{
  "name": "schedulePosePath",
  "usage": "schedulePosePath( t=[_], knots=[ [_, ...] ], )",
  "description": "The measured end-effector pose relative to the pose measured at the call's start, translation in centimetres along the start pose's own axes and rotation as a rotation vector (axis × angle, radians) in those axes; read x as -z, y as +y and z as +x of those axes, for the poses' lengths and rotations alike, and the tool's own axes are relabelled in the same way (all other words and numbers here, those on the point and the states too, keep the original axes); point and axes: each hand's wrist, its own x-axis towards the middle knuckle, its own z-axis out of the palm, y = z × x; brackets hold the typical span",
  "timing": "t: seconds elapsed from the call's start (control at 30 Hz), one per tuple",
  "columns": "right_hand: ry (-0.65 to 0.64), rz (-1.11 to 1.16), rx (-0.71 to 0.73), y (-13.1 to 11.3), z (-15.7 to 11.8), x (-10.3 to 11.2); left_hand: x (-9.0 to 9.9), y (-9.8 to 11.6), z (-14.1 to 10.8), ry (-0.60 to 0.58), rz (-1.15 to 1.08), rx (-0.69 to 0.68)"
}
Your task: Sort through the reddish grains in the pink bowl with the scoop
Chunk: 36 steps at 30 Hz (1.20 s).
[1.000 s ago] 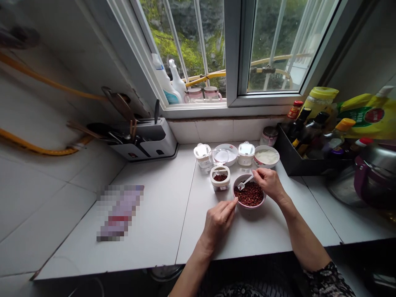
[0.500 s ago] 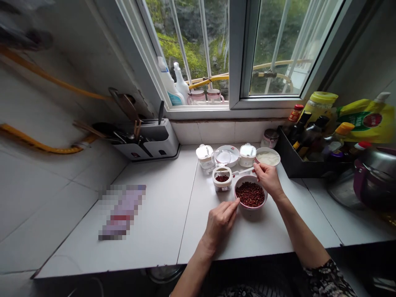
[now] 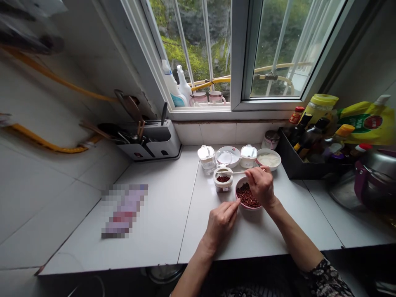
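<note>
My right hand [image 3: 261, 185] is closed around the handle of a small white spoon [image 3: 239, 173]. The spoon's far end is at the mouth of an open clear jar [image 3: 223, 187], which has dark red peppercorn-like grains [image 3: 222, 179] inside. Just below my right hand stands a pink-rimmed bowl [image 3: 251, 208] full of the same grains, its right part hidden by that hand. With fingertips pinched on the bowl's near left rim, my left hand [image 3: 222, 219] rests at the counter.
Behind the jar stand two white-lidded jars [image 3: 206, 153] [image 3: 248, 155], a white dish [image 3: 232, 153] and a bowl of white contents [image 3: 268, 158]. A black bottle box [image 3: 305, 167] and a metal pot [image 3: 375, 173] are right; a utensil holder [image 3: 163, 144] and a blurred packet [image 3: 125, 210] are left.
My right hand has moved left and slightly down with the spoon, whose end now reaches over the jar's mouth. My left hand stays on the bowl's rim. The view has shifted slightly.
</note>
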Motion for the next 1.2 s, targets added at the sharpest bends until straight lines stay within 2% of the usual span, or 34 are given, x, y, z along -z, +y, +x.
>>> schedulePosePath(
  t=[0.1, 0.2, 0.33, 0.5, 0.77, 0.93, 1.2],
  knots=[
    [0.03, 0.124, -0.196, 1.6, -0.1, 0.9, 0.0, 0.0, 0.0, -0.004, -0.015, 0.012],
    [-0.076, 0.243, -0.311, 3.6, -0.5, 1.9, 0.0, 0.0, -0.1, -0.006, -0.021, 0.015],
    [-0.185, 0.154, -0.252, 4.6, -1.0, 2.0, 0.0, 0.0, -0.1, 0.0, -0.02, 0.011],
    [-0.302, 0.062, -0.159, 3.9, -1.4, 0.9, 0.2, 0.0, 0.0, -0.006, -0.028, 0.012],
    [-0.222, 0.124, -0.269, 4.5, -1.2, 1.5, 0.1, 0.0, -0.1, -0.008, -0.034, 0.015],
    [-0.234, 0.172, -0.3, 4.5, -1.1, 1.7, 0.2, 0.0, -0.2, -0.013, -0.028, 0.016],
    [-0.324, 0.067, -0.195, 4.2, -1.3, 1.4, 0.1, 0.0, -0.1, -0.002, -0.037, 0.011]
  ],
)
